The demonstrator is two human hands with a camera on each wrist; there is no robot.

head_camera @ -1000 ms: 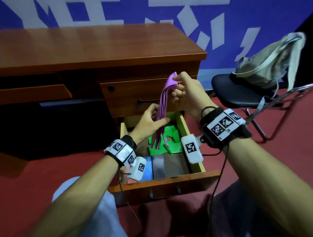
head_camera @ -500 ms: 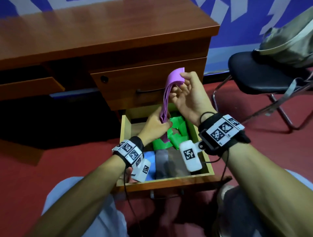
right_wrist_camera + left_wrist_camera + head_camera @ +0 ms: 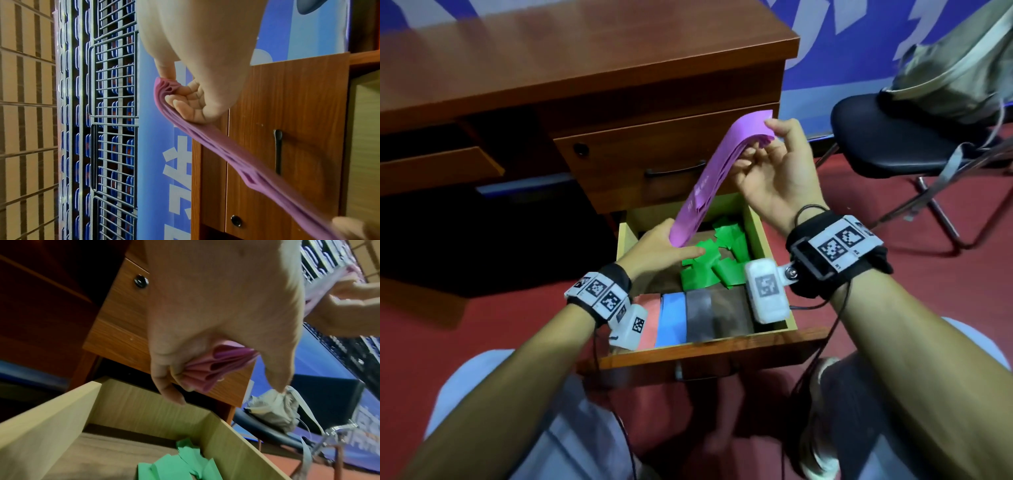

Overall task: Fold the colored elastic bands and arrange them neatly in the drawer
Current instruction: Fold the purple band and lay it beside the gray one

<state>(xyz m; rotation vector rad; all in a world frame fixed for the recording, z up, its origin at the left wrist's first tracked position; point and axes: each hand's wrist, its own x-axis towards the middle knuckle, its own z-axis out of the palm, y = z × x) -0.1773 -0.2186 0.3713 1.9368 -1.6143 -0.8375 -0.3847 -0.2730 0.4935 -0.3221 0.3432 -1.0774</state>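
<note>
Red, blue and grey bands lay folded at the drawer front, frame centre; green lay loose; both hands gripped purple, half-folded.

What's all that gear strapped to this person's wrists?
Both forearms are bare, with no sleeves. Each wrist carries a black strap topped with white panels printed with black square codes. A small white box with one more code hangs from each strap; the left one is smaller in view. Thin black cables trail from both wrists. The left hand and right hand are ungloved.
</note>
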